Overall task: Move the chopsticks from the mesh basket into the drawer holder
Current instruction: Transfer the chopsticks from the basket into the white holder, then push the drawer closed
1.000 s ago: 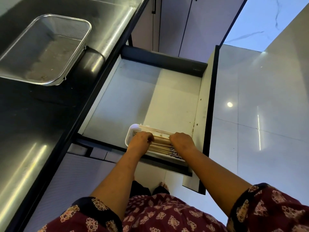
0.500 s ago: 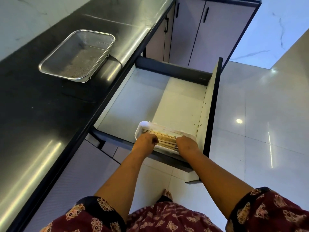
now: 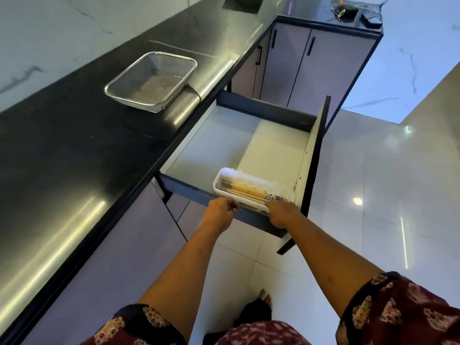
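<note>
Lying bundled in a white plastic holder [image 3: 224, 176] inside the open drawer [image 3: 249, 143], wooden chopsticks [image 3: 242, 191] are seen; the left hand [image 3: 220, 207] is curled shut at the drawer's front edge, the right hand [image 3: 281, 214] is gripping that edge; the steel mesh basket [image 3: 150, 82] is left bare on the black table [image 3: 62, 145].

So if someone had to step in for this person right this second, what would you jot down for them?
Left hand: loosely closed at the near edge of the open drawer, holding nothing that shows.
Right hand: at the near end of the white holder; what its fingers grip is hidden.
Chopsticks: lying in a bundle inside the holder, in the drawer's near right corner.
Mesh basket: on the black counter, looks empty.
Done: the chopsticks appear to be all moved across.
Left: probably just withdraw both hands; maybe square up the bundle and shut the drawer.
</note>
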Demonstrator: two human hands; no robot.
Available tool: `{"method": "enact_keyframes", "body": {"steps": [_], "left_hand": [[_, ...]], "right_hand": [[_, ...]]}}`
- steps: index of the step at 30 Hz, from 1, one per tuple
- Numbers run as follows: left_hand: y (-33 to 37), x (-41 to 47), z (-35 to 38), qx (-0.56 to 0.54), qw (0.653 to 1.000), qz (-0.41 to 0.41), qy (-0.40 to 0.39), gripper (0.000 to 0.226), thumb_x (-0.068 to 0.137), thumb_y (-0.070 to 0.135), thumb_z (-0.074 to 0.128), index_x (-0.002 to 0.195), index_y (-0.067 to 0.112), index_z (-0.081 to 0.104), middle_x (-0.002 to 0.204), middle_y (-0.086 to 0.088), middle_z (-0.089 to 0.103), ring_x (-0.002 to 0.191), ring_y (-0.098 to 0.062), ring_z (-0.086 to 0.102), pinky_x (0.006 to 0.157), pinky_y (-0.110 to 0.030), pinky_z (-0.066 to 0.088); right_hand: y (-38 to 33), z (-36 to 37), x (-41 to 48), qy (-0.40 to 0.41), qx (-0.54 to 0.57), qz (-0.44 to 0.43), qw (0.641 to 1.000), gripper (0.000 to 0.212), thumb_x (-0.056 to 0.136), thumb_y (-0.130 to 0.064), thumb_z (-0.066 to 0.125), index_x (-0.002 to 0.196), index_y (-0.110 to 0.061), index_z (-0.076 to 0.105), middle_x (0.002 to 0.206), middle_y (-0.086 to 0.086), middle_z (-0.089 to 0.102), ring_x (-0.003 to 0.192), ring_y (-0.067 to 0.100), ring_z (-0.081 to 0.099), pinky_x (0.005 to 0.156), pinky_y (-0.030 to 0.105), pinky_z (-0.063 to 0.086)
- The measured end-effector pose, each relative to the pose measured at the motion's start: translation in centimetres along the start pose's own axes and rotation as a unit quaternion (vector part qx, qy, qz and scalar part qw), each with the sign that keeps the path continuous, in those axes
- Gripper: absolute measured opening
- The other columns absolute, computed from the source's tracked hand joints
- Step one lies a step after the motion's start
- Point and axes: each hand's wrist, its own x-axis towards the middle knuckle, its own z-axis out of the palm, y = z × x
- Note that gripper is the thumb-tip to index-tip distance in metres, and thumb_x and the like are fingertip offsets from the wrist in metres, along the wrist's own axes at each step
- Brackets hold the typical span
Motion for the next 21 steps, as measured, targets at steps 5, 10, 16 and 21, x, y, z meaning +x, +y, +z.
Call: {"method": "enact_keyframes", "body": {"steps": [5, 10, 16, 21], "left_hand": [[0.7, -0.7, 0.1, 0.010, 1.000, -0.013, -0.018, 0.022, 0.095, 0.012, 0.050, 0.109, 0.009, 0.066, 0.116, -0.013, 0.064, 0.106, -0.026, 0.058, 0.090, -0.030, 0.045], [1.1, 0.2, 1.4, 0.030, 0.998, -0.039, -0.027, 0.027, 0.096, 0.012, 0.048, 0.119, 0.009, 0.062, 0.124, -0.013, 0.061, 0.111, -0.027, 0.056, 0.096, -0.033, 0.045], [2.6, 2.1, 4.0, 0.061, 0.996, -0.056, 0.015, 0.038, 0.094, 0.016, 0.052, 0.133, 0.014, 0.050, 0.139, -0.009, 0.049, 0.128, -0.026, 0.043, 0.108, -0.039, 0.037], [3.0, 2.6, 6.7, 0.147, 0.983, -0.113, 0.010, 0.050, 0.096, 0.031, 0.048, 0.143, 0.024, 0.034, 0.154, -0.004, 0.026, 0.143, -0.026, 0.019, 0.112, -0.049, 0.030]], "right_hand": [[0.6, -1.6, 0.2, -0.004, 0.032, -0.011, 0.999, 0.044, 0.094, -0.010, 0.050, 0.137, -0.009, 0.045, 0.131, 0.015, 0.055, 0.115, 0.029, 0.055, 0.097, 0.036, 0.048], [1.0, -1.7, 1.5, -0.060, 0.024, -0.057, 0.996, 0.040, 0.094, -0.004, 0.047, 0.133, -0.004, 0.048, 0.130, 0.016, 0.055, 0.114, 0.029, 0.055, 0.096, 0.036, 0.047], [1.6, -0.5, 3.5, -0.060, -0.012, -0.114, 0.992, 0.035, 0.092, 0.003, 0.044, 0.125, -0.008, 0.051, 0.120, 0.015, 0.059, 0.107, 0.029, 0.059, 0.084, 0.036, 0.048], [1.7, -0.5, 4.6, -0.045, -0.035, -0.155, 0.986, 0.035, 0.093, 0.002, 0.045, 0.126, -0.009, 0.051, 0.122, 0.015, 0.058, 0.110, 0.030, 0.058, 0.087, 0.035, 0.049]]}}
